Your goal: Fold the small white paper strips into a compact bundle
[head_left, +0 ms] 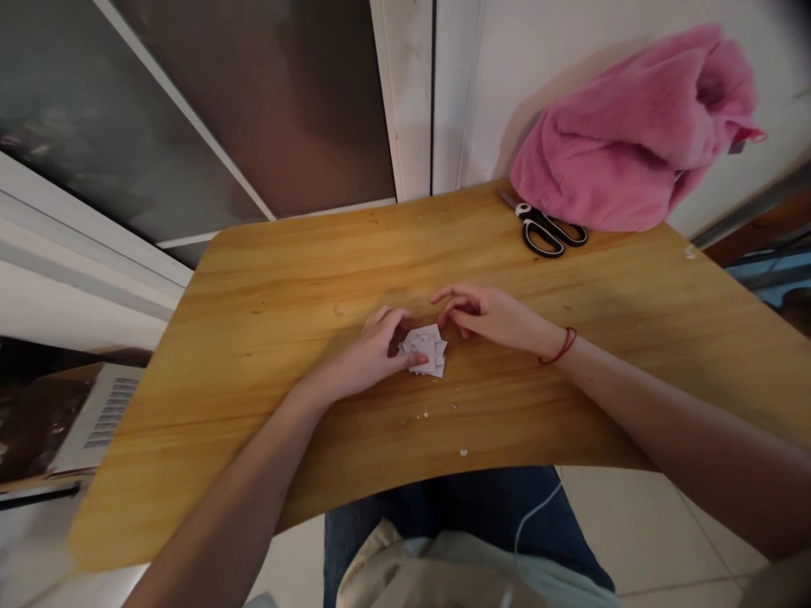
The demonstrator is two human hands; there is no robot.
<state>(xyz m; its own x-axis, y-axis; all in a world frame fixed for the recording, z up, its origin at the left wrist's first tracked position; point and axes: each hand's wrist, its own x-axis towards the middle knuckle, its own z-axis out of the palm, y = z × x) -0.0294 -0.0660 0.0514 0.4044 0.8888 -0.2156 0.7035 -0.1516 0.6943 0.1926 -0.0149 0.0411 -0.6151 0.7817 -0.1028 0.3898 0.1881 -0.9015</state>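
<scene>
Head view shows a small pile of white paper pieces (428, 343) lying on the worktop (304, 295), between the two hands and closer to the left one. The pieces overlap at different angles, so their corners stick out on several sides; dark marks can be seen on the upper ones, but they are too small to read.

The left hand (380, 350) is bent around the left side of the pile, with its thumb on top. Probably this thumb serves to steady the loose pieces, which could slide easily. Whether the other fingers grip from below, I cannot tell, because their tips are partly hidden. The right hand (472, 312) is loosely spread, with fingers half curled just beside the pile's far right corner; I see nothing held in it. A red bracelet (563, 346) is around its wrist.

Nearer to the body than both hands lie a few tiny white scraps (463, 453). Beyond the right hand, scissors (550, 231) rest with handles toward the person, perhaps put there to leave free space for the hands. Just behind them, a pink plush item (621, 143) leans against the wall (500, 67), which seems to support it.
</scene>
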